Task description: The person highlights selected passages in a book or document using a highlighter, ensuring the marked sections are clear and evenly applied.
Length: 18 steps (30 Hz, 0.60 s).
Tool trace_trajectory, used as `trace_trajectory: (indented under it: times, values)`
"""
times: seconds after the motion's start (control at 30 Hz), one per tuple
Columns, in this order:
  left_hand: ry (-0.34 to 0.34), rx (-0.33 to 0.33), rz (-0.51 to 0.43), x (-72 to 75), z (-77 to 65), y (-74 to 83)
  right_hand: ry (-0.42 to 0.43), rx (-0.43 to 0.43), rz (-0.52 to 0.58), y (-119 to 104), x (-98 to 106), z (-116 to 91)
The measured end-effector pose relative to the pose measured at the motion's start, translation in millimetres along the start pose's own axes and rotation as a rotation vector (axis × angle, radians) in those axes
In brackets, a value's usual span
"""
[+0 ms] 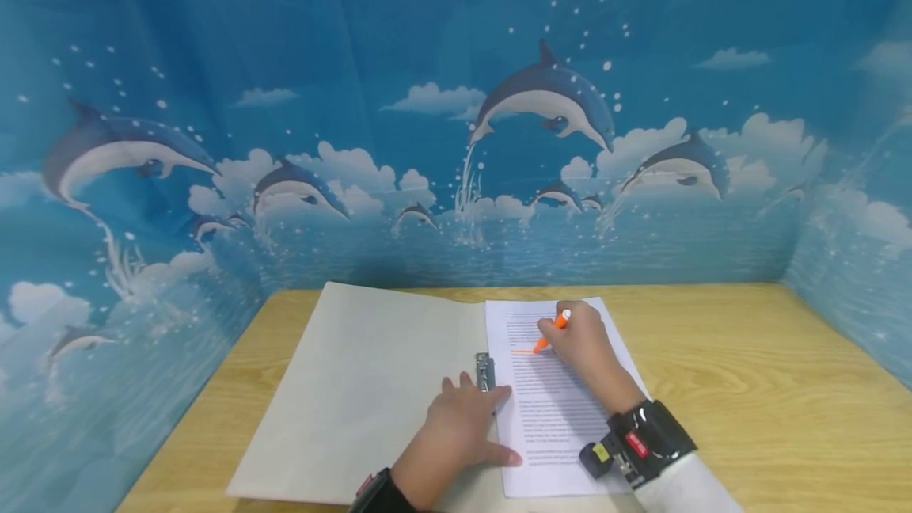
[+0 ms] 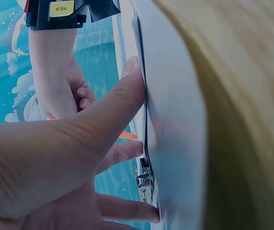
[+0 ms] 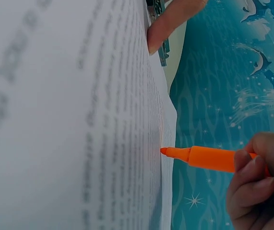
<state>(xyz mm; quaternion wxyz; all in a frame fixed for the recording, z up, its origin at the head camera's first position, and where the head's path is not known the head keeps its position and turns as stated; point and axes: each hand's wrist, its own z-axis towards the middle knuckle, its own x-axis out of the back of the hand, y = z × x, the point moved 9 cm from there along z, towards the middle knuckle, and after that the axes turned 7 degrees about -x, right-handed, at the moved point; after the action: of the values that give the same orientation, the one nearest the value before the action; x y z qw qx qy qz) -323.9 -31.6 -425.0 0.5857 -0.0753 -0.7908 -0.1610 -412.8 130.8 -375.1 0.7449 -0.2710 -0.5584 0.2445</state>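
An orange highlighter (image 1: 553, 331) is held by my right hand (image 1: 586, 343), its tip at the page, where a short orange line runs along a row of print. The right wrist view shows the highlighter (image 3: 208, 157) pinched between thumb and fingers, tip close to the text. The printed sheet (image 1: 549, 402) lies on the right side of an opened cream folder (image 1: 356, 394). My left hand (image 1: 459, 426) rests spread out at the sheet's left edge, thumb and index finger on the paper, beside the folder's metal clip (image 1: 485, 372).
The folder lies on a wood-grain table (image 1: 777, 386). Behind it hangs a blue backdrop (image 1: 399, 38) with dolphins, and it also runs along both sides. A black wrist strap with a small camera (image 1: 644, 442) sits on the right wrist, over the sheet's lower right edge.
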Motion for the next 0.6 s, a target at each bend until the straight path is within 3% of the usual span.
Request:
trace_trajectory:
  times: [0.23,0.6]
  values:
    - [0.006,-0.007,0.004,0.6,-0.9,0.8,0.045,0.035,-0.008,1.7,8.0,1.6]
    - [0.012,-0.009,0.001,0.5,-0.9,0.7,-0.003,-0.021,0.016,15.8,14.8,4.0]
